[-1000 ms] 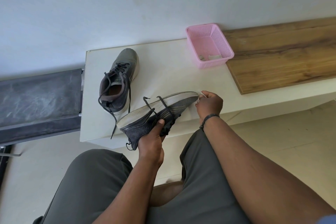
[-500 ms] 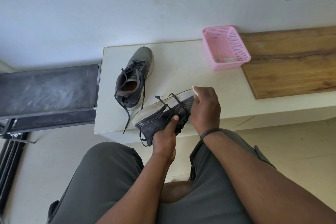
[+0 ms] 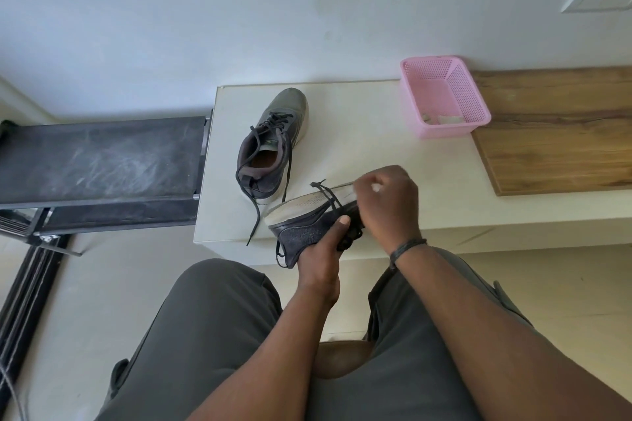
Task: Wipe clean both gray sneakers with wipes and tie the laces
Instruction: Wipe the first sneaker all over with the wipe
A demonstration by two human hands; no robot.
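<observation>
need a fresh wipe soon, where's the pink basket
In the head view, the pink basket sits at upper right on the white table, against the wall, beside the wooden board.

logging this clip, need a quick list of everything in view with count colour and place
gray lace-up sneaker: 1, gray, upright on white table, laces loose
gray sneaker held on its side: 1, gray with whitish sole, at table's front edge
white wipe: 1, white, in right hand, against the sole
pink plastic mesh basket: 1, pink, table's far right
white table: 1, white, centre
wooden board: 1, brown, right
black bench: 1, black, left
left hand: grips held sneaker
right hand: holds wipe
</observation>
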